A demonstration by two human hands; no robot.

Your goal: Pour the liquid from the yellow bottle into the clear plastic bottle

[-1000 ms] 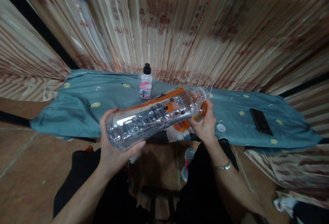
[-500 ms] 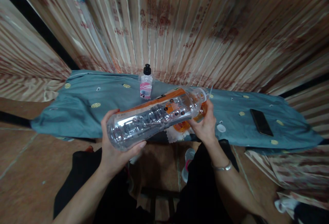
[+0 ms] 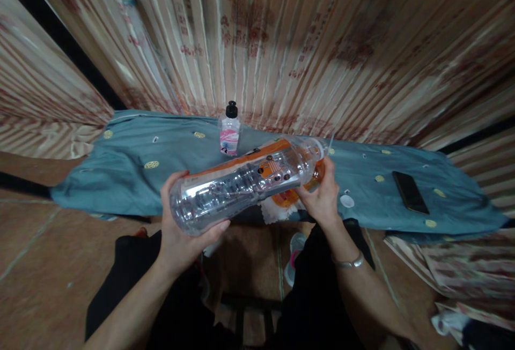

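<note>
A large clear plastic bottle [image 3: 241, 181] with an orange and white label lies slanted in the air, its base at the left and its neck up to the right. My left hand [image 3: 181, 235] is wrapped round the base. Closed at the neck and shoulder is my right hand [image 3: 322, 197], its fingers partly hidden behind the bottle. Behind and below the neck shows an orange see-through container [image 3: 285, 198], mostly covered, over a white scalloped cloth [image 3: 271, 211]. A thin clear strip [image 3: 331, 140] sticks up by the neck.
On the teal patterned cloth [image 3: 193, 162] stands a small clear bottle [image 3: 229, 133] with a black cap and pink label. A white round cap [image 3: 346, 201] lies right of my right hand, and a black phone [image 3: 410, 192] farther right. Pleated curtains [image 3: 257, 44] hang behind.
Almost nothing differs. The whole view has shifted very slightly, and both hands keep the same hold on the bottle.
</note>
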